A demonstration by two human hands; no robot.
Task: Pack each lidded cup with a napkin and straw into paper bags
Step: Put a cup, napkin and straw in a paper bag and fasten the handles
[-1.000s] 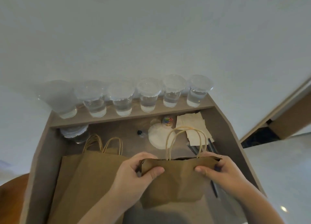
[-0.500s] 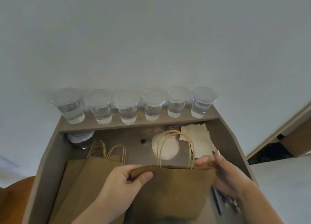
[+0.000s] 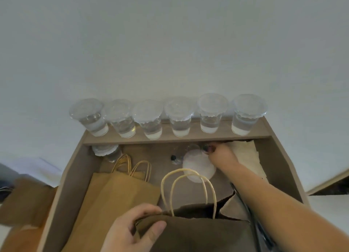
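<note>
Brown paper bag (image 3: 198, 234) at six o'clock: the left hand (image 3: 130, 231) pinches its rim, thumb on top. The right hand (image 3: 221, 154) reaches toward one o'clock beside the napkins (image 3: 245, 155); its finger grip is unclear. Lidded cups (image 3: 210, 115) wait at twelve. Keep the mouth wide.

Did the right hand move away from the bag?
Yes. The right hand has let go of the rim of the paper bag and reached forward to just under the shelf, beside the napkins.
</note>
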